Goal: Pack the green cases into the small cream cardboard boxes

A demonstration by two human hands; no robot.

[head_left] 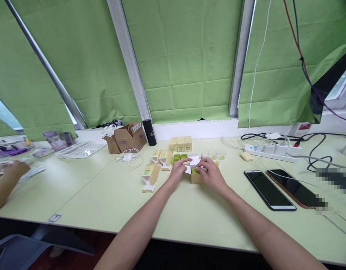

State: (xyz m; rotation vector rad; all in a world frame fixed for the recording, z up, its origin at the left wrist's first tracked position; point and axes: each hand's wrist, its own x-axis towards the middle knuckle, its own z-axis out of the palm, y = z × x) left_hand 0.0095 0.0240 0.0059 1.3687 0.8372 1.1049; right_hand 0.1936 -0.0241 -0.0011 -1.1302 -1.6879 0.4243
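Before me stands a small brown cardboard box (196, 180) with its white-lined flaps up. My left hand (178, 169) is at its left side, fingers curved around a white flap. Fingers bent, my right hand (212, 172) pinches a small green item (194, 170) at the box's mouth; the item is partly hidden by the fingers. Behind my left hand lie several green square pieces (180, 157). Clear round cups with yellow centres (217, 155) sit behind my right hand. To the left, open-ended small boxes with green windows (150, 175) lie tilted on the table.
A row of closed small boxes (180, 144) stands at the back. Two phones (270, 190), a power strip (274, 150) and cables lie right. An open carton (130, 138) and black bottle (149, 132) stand back left. Another person's hand (17, 170) works at far left.
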